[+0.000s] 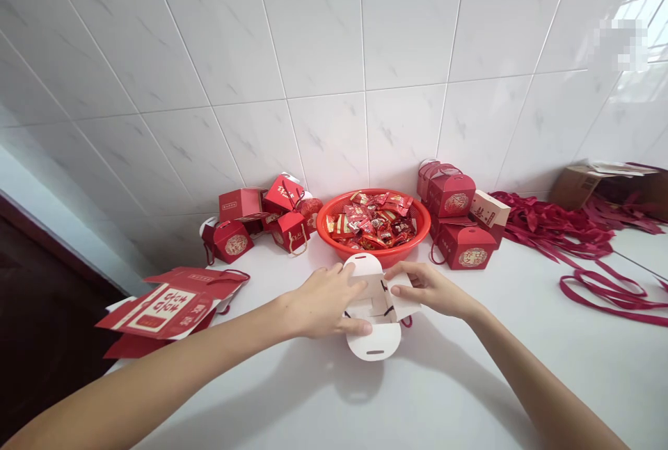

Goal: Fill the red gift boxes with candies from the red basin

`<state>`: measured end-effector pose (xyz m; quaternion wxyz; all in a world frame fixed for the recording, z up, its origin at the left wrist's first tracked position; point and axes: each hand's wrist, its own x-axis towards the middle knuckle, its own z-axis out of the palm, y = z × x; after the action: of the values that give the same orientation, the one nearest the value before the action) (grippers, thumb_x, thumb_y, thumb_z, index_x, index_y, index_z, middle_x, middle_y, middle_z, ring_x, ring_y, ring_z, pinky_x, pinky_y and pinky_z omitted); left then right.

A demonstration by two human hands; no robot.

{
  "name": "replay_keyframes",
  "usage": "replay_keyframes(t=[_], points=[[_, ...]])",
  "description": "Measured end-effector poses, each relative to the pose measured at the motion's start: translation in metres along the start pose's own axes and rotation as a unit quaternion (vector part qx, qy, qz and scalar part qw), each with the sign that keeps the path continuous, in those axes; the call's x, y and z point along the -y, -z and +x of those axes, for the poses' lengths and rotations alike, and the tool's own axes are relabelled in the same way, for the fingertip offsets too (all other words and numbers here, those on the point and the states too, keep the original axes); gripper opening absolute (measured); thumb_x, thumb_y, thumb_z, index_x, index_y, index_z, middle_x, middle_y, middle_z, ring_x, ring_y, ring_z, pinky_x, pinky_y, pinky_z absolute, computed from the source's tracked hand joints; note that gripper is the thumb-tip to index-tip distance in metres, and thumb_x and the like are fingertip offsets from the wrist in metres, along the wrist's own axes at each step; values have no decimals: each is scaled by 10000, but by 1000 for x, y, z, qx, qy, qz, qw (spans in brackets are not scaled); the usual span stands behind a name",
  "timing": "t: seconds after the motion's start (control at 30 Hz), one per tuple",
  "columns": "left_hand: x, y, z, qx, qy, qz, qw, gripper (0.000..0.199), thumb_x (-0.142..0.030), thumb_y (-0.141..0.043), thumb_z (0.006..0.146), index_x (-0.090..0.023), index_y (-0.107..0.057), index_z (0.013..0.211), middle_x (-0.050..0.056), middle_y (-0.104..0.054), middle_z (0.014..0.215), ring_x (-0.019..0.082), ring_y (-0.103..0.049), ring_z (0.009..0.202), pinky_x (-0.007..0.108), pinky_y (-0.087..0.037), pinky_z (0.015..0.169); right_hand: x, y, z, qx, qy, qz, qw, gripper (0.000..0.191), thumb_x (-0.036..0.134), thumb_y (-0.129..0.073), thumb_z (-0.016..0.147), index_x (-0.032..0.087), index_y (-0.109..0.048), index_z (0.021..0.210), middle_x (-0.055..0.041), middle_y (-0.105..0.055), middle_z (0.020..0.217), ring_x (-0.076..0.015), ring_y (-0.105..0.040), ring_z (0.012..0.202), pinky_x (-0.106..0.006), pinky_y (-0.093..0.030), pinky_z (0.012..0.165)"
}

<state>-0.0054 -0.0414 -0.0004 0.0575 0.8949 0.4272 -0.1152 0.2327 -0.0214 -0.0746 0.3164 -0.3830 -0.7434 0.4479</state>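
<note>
A small gift box (373, 346) stands unfolded at the top on the white table, its pale inside facing up. Two rounded flaps with slots spread from its near and far sides, and dark cord ends show on its inner walls. My left hand (326, 300) grips the box's left side, the thumb by the near flap and the fingers reaching over the inside. On the right, my right hand (435, 288) has thumb and fingers closed on the white side flap. Just behind stands a red plastic basket (376, 255) of wrapped candies (373, 220).
Folded red boxes (232, 238) sit at the back left. More red boxes (451, 196) are stacked right of the basket. Flat red cartons (167, 307) lie at the left edge. Red ribbons (553, 224) and a cardboard box (574, 189) occupy the right, against the tiled wall (407, 33).
</note>
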Motion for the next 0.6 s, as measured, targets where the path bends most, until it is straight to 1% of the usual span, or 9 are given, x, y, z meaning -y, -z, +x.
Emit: replay_keyframes(t=[0.07, 0.17, 0.27, 0.37, 0.43, 0.5, 0.53, 0.6], points=[[-5, 1, 0, 6, 5, 8, 1000, 519, -641, -555, 856, -239, -657, 1168, 145, -627, 1141, 337, -634, 987, 392, -486, 753, 2, 2, 2, 12, 13, 4, 1000, 413, 589, -626, 858, 210, -724, 989, -38, -691, 905, -143, -541, 676, -253, -416, 565], [-11, 4, 2, 19, 3, 12, 1000, 533, -663, -534, 847, -235, -680, 1130, 136, -655, 1021, 324, -649, 904, 372, -480, 698, 8, 7, 7, 30, 25, 28, 999, 446, 608, -609, 869, 198, -714, 1009, -30, -662, 834, -143, -560, 672, -248, -451, 548], [-14, 13, 6, 41, 7, 27, 999, 534, -665, -545, 832, -213, -701, 1071, 133, -682, 910, 305, -659, 794, 349, -458, 629, 17, 15, 17, 8, 32, 41, 999, 485, 624, -628, 846, 182, -699, 1034, -8, -607, 715, -134, -543, 610, -240, -437, 494], [-10, 34, 17, 58, 3, 37, 998, 508, -646, -599, 801, -201, -718, 1014, 97, -697, 789, 269, -654, 703, 321, -427, 590, 29, 23, 33, -48, 51, 42, 997, 484, 628, -655, 817, 174, -703, 977, 13, -575, 625, -124, -517, 561, -246, -418, 499], [-1, 50, 31, 44, -7, 15, 999, 439, -603, -577, 831, -203, -727, 936, 75, -710, 778, 243, -655, 712, 303, -411, 584, 32, 28, 46, -91, 70, 59, 992, 447, 616, -670, 803, 179, -696, 891, 12, -591, 622, -120, -517, 557, -254, -430, 530], [14, 61, 51, 1, 2, -14, 1000, 386, -506, -496, 894, -197, -720, 833, 66, -722, 788, 219, -657, 713, 296, -403, 576, 30, 32, 63, -146, 84, 89, 982, 403, 589, -683, 788, 186, -670, 799, 5, -617, 642, -117, -517, 559, -261, -439, 557], [23, 63, 62, -30, 14, -15, 999, 363, -437, -469, 905, -191, -712, 796, 67, -723, 780, 216, -659, 716, 297, -406, 581, 26, 33, 71, -180, 87, 106, 974, 385, 574, -690, 773, 191, -651, 760, 3, -623, 646, -113, -509, 552, -263, -436, 559], [41, 60, 88, -80, 43, 1, 996, 317, -340, -457, 895, -178, -717, 813, 85, -742, 837, 229, -679, 787, 303, -443, 634, 15, 34, 88, -246, 75, 137, 957, 356, 547, -699, 727, 200, -618, 716, 9, -614, 621, -112, -490, 529, -268, -420, 546]])
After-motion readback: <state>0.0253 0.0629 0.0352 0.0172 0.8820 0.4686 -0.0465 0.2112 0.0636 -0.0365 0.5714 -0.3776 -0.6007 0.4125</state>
